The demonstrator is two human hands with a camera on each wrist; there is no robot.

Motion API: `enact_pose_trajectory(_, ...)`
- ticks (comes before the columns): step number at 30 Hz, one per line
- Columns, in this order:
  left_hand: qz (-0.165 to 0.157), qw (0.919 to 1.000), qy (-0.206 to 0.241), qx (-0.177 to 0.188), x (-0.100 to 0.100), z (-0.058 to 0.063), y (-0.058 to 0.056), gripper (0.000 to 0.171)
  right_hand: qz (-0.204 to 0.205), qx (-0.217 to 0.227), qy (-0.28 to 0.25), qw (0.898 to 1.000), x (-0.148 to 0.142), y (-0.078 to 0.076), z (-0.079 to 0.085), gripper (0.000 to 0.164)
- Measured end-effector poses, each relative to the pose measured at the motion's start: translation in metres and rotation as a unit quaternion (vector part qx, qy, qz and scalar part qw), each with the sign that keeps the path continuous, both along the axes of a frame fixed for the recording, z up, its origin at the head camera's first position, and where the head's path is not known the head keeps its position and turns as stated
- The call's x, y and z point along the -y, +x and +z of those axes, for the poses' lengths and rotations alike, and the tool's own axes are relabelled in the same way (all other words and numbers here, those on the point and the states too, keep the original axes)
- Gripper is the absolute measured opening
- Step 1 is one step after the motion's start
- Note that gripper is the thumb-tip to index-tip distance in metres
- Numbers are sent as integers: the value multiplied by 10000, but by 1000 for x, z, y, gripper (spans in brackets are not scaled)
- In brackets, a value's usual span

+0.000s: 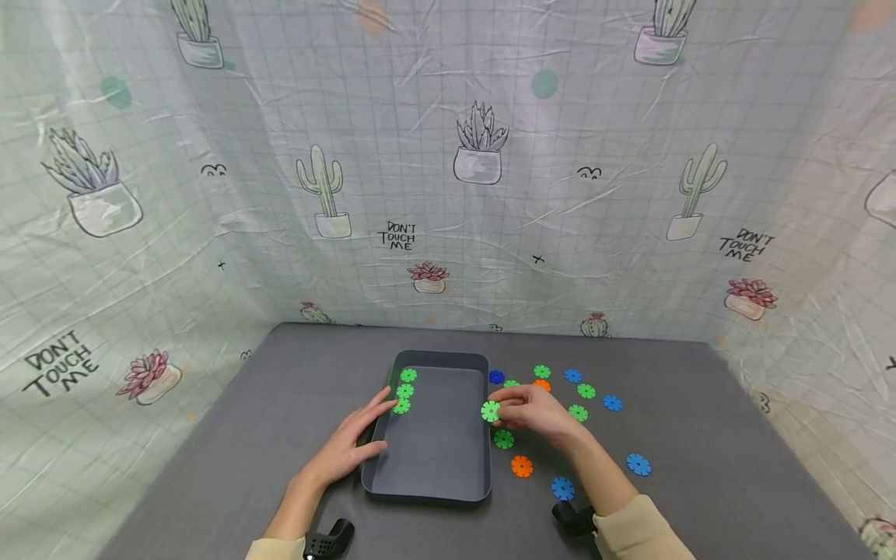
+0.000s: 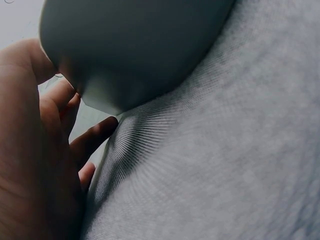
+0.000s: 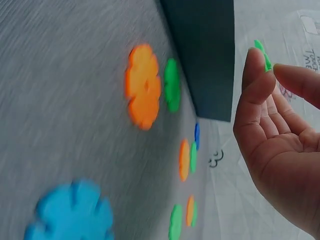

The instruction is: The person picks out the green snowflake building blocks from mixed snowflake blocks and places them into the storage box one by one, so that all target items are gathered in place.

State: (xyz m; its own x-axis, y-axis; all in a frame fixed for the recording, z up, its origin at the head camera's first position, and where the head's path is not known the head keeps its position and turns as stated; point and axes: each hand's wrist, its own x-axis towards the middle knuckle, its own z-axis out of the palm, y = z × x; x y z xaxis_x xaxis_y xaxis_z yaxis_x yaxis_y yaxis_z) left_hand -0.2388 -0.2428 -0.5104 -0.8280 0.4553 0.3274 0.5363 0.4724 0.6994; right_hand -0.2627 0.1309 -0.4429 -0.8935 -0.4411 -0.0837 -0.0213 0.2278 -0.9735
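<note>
A dark grey tray (image 1: pixel 448 467) lies on the table with several green notched discs (image 1: pixel 405 390) in a column along its left side. My left hand (image 1: pixel 346 443) rests at the tray's left rim with extended fingers, some reaching over it; in the left wrist view the hand (image 2: pixel 40 140) touches the tray wall (image 2: pixel 130 55). Over the tray's right rim, my right hand (image 1: pixel 528 411) pinches another green notched disc (image 1: pixel 491 411) between thumb and fingertips. The right wrist view shows this disc (image 3: pixel 263 54) edge-on in the right hand (image 3: pixel 285 140).
To the right of the tray, loose notched discs are scattered: several green, an orange disc (image 1: pixel 521 467) near the tray, a light blue disc (image 1: pixel 563 488) in front, another blue disc (image 1: pixel 638 464) farther right, and a dark blue disc (image 1: pixel 496 377) behind. A printed curtain (image 1: pixel 490 295) hangs behind the table.
</note>
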Motion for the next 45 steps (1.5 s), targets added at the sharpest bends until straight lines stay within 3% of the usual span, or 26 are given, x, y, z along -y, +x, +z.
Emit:
enact_pose_trajectory(12,-17,10000,4,44,1,0,1,62,98,109,-233,9996,32,-4,10,38)
enact_pose_trajectory(26,-26,9999,0,121,0,0,3,62,238,75,-401,9989,55,-9,2,40)
enact_pose_trajectory(45,95,9997,-38,239,-1,5,5,63,392,298,-388,9980,92,-16,8,34)
